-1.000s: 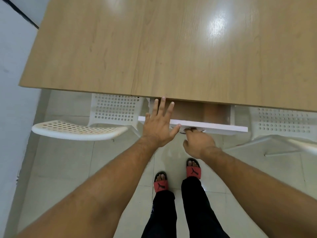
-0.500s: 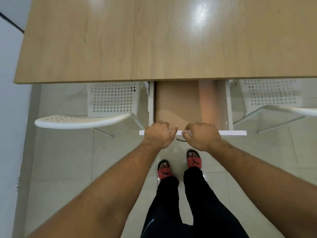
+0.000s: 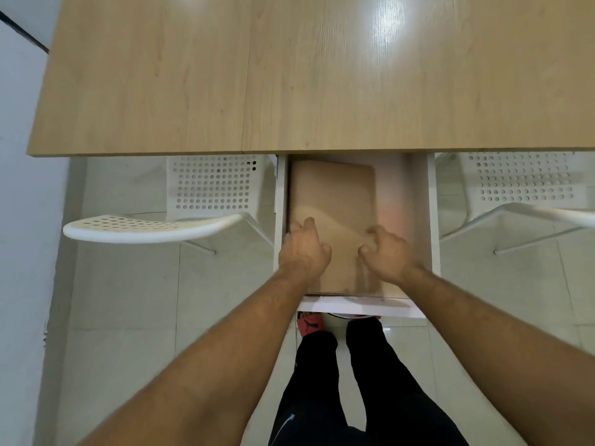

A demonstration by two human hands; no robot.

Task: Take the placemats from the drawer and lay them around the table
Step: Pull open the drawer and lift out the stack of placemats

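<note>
The white drawer point(image 3: 433, 220) is pulled far out from under the wooden table point(image 3: 289, 75). A tan stack of placemats point(image 3: 335, 188) lies flat in its left part. Both hands are inside the drawer on the stack. My left hand point(image 3: 304, 251) curls its fingers over the stack's left edge, thumb on top. My right hand point(image 3: 388, 252) curls its fingers over the right edge. The mat surface between the hands looks slightly bowed and blurred. How many mats there are stays hidden.
A white perforated chair point(image 3: 151, 226) stands left of the drawer and another point(image 3: 521, 188) stands right of it, both tucked under the table edge. A wall point(image 3: 19, 220) runs along the left. My legs and a red sandal point(image 3: 310, 323) are below the drawer front.
The drawer has come out much further. Both hands have let go of the drawer front and moved in onto the placemats.
</note>
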